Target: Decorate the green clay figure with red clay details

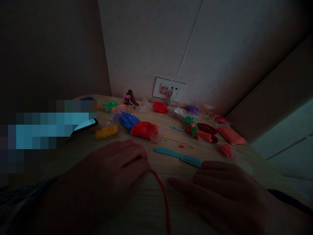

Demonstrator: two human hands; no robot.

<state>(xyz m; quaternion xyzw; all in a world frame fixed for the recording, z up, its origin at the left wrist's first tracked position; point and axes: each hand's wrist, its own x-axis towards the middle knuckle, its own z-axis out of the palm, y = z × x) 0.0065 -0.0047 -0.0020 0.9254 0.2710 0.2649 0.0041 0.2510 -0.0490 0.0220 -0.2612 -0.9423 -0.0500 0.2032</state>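
A thin red strand of modelling clay runs along the wooden table toward me. At its far end my left hand has its fingers curled together, with the strand coming out from under them. Just right of the strand, my right hand lies low over the table, fingers stretched out and apart from the strand. Its far fingers reach the end of a blue plastic clay knife. A small red clay bit lies beyond the knife. My palms and thumbs are hidden.
Behind lie bagged red clay, blue clay, yellow clay and orange clay. A green clay figure rests on scissors. A brown model stands by the wall, near a socket. A phone is left.
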